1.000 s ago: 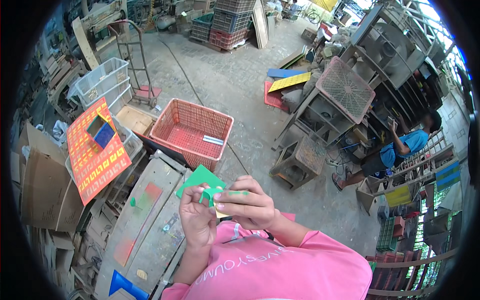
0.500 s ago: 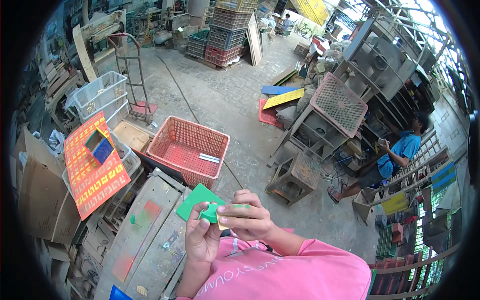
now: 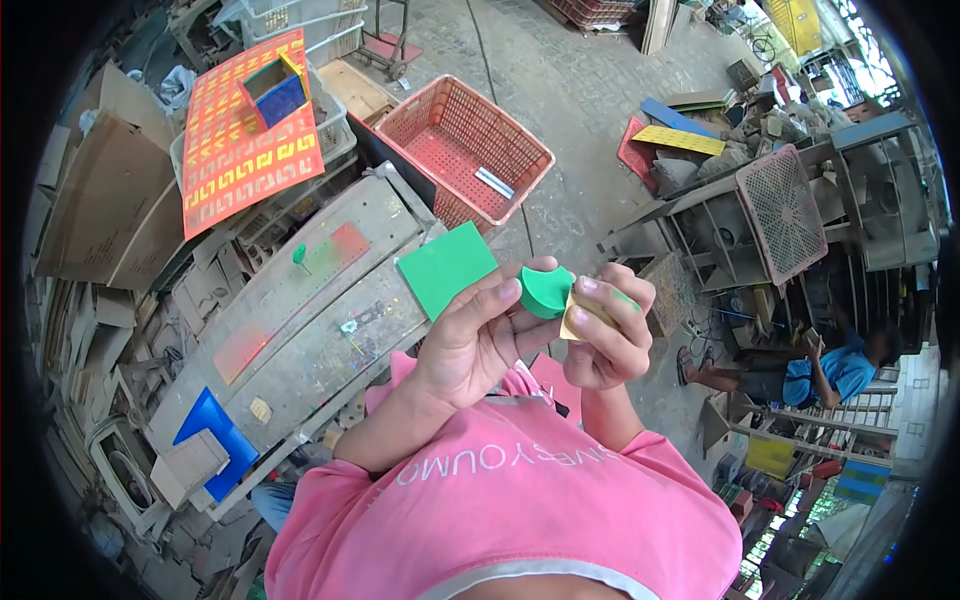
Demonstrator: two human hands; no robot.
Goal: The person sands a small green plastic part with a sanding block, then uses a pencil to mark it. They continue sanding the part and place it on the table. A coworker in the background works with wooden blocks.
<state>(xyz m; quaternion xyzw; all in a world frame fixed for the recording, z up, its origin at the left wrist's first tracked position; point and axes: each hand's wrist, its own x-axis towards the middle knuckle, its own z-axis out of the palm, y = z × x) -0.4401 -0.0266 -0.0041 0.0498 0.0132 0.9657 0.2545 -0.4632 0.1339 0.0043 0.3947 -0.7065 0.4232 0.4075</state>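
Head: left hand (image 3: 468,342) grips green block (image 3: 546,290), right hand (image 3: 612,330) yellow sheet (image 3: 569,324); paint-stained bench (image 3: 312,338), workshop floor (image 3: 590,180).

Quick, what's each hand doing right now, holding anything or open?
Left hand: closed, holding a curved green piece in its fingers.
Right hand: closed, fingers holding a small yellowish sheet at the green piece's edge.

White capitals (image 3: 490,458) across a pink shirt (image 3: 520,520), upside down, yellow character-like shapes (image 3: 276,153) on an orange sheet (image 3: 285,131)
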